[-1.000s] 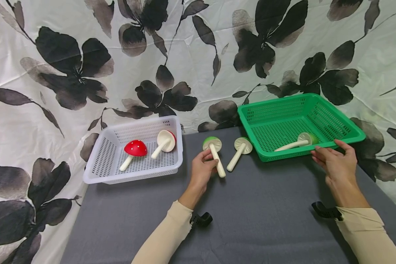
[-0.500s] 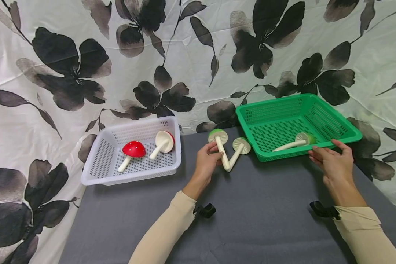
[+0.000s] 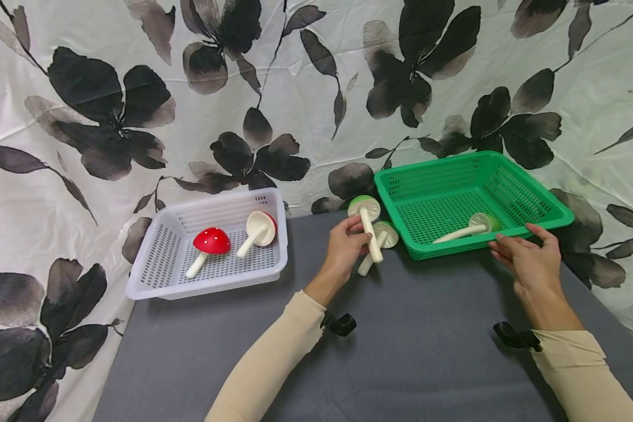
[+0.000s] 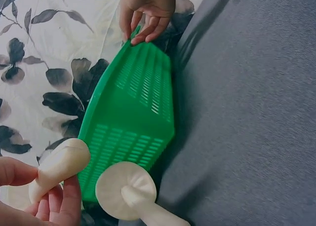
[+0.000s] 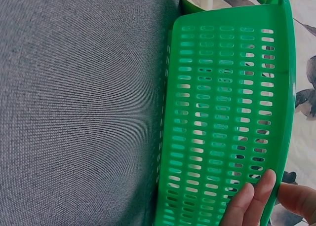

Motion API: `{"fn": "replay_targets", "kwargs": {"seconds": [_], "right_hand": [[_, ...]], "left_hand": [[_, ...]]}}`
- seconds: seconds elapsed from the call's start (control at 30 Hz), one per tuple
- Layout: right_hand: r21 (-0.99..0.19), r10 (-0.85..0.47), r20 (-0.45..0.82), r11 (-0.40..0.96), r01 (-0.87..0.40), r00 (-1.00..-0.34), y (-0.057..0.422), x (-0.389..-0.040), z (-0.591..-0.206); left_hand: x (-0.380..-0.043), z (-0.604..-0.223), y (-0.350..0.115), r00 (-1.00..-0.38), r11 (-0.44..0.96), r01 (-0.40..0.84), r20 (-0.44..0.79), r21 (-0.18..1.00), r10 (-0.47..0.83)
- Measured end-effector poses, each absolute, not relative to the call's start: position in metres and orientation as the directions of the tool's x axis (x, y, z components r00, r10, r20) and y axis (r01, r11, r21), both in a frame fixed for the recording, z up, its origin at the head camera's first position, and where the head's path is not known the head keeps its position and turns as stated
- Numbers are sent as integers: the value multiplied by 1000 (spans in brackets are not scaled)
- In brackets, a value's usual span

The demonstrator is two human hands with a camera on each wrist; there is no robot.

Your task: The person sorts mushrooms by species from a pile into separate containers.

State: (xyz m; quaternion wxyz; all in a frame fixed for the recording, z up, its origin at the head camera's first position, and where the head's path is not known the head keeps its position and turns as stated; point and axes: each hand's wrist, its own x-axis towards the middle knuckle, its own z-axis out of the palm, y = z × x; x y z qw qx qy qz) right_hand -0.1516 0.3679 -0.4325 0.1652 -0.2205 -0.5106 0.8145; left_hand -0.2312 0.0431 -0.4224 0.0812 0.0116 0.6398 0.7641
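Note:
My left hand (image 3: 341, 252) pinches the pale stem of a green-capped toy mushroom (image 3: 370, 233) between thumb and fingers; its cap points away from me. Just behind and below it lies a second green-capped toy mushroom (image 3: 388, 235) on the table, close to the corner of the green basket (image 3: 432, 196). In the left wrist view the held stem's rounded end (image 4: 71, 157) shows above the fingers. My right hand (image 3: 533, 266) grips the basket's near rim, thumb over the edge and fingers against the outer wall (image 5: 222, 112). Inside that basket lies another green-capped mushroom (image 3: 484, 223).
A white basket (image 3: 206, 288) stands at the left with two red-capped toy mushrooms (image 3: 212, 240) in it. The grey-covered table (image 3: 401, 351) spreads in front of me. A floral cloth (image 3: 295, 88) hangs along the back and left side.
My left hand has moved right with the mushroom, which rose and now overlaps the mushroom lying near the green basket. My right hand keeps its grip on the rim.

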Motion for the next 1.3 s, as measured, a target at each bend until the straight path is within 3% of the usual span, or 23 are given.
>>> {"fn": "replay_targets", "kwargs": {"seconds": [0.67,1.3], "right_hand": [[-906,493,-186,-421,-46,-850,370,-151,-433],[-913,504,-198,-406,-29,-841,368,-152,-432]], "left_hand": [[-245,-396,88,-964,-168,-88,-42,982,261],[-258,-393,115,-964,-149,-71,-29,986,265]]}}
